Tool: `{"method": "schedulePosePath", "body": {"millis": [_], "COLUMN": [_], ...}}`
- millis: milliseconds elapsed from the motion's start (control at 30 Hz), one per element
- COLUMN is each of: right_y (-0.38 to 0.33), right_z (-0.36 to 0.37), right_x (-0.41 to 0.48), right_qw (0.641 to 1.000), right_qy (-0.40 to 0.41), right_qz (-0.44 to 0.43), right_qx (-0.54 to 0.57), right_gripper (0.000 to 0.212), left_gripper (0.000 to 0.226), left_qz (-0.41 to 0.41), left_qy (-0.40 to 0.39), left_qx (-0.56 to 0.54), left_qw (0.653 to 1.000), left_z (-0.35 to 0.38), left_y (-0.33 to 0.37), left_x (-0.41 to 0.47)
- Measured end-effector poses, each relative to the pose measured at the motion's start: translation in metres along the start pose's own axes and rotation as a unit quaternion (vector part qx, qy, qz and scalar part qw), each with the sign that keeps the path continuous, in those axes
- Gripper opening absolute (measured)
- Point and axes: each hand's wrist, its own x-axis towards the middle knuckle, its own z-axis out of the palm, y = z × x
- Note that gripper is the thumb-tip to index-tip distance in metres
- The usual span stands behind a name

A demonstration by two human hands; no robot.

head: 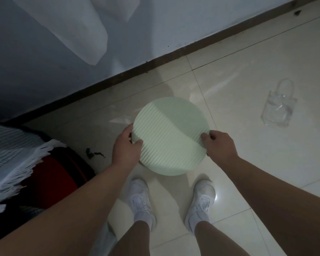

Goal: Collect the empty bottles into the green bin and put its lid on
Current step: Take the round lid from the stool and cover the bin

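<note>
Head view showed the left hand (127,145) and right hand (219,145) pinching the green lid (169,135) by opposite edges over the mostly hidden bin, probably needing to press it down evenly.

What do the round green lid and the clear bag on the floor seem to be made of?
The round pale green lid looks like matte moulded plastic: fine parallel ridges, no gloss. The clear handled bag seems soft transparent plastic, probably vinyl: the tiles show through it, and it has creases with bright highlights.
</note>
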Motion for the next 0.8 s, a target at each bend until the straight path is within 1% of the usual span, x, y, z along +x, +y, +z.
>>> {"method": "schedulePosePath", "body": {"millis": [67,167,233,300,367,400,500,600,800], "right_y": [-0.001,-0.005,-0.006,-0.006,-0.006,-0.007,-0.004,-0.001,0.007], "right_z": [0.0,0.005,0.008,0.01,0.012,0.013,0.014,0.014,0.015], "right_x": [0.0,-0.002,-0.003,-0.003,0.0,0.001,0.007,0.011,0.003], "right_qw": [1.0,1.0,1.0,1.0,0.999,0.998,0.999,0.998,0.998], "right_qy": [-0.006,-0.02,-0.011,0.0,0.004,0.006,0.014,0.007,0.007], "right_qz": [0.004,0.001,0.001,0.008,0.027,0.033,0.026,0.03,-0.001], "right_qx": [0.009,0.008,-0.001,-0.003,0.033,0.045,0.038,0.057,0.064], "right_gripper": [0.042,0.043,0.042,0.036,0.02,0.016,0.013,0.015,0.02], "left_gripper": [0.051,0.042,0.04,0.04,0.041,0.043,0.045,0.06,0.068], "left_qz": [-0.003,-0.004,-0.009,-0.009,-0.008,-0.01,0.0,-0.008,-0.034], "left_qy": [0.017,0.054,0.054,0.052,0.051,0.047,0.02,0.004,-0.044], "left_qx": [-0.012,-0.012,-0.02,-0.013,-0.017,-0.023,-0.016,0.006,-0.006], "left_qw": [1.0,0.998,0.998,0.999,0.999,0.999,1.0,1.0,0.998], "left_z": [-0.002,-0.006,-0.007,-0.005,-0.003,-0.002,0.002,0.004,-0.003], "left_y": [-0.001,-0.004,-0.007,-0.009,-0.01,-0.011,-0.013,-0.011,-0.007], "left_x": [0.0,0.002,0.004,0.006,0.008,0.01,0.016,0.02,0.021]}}
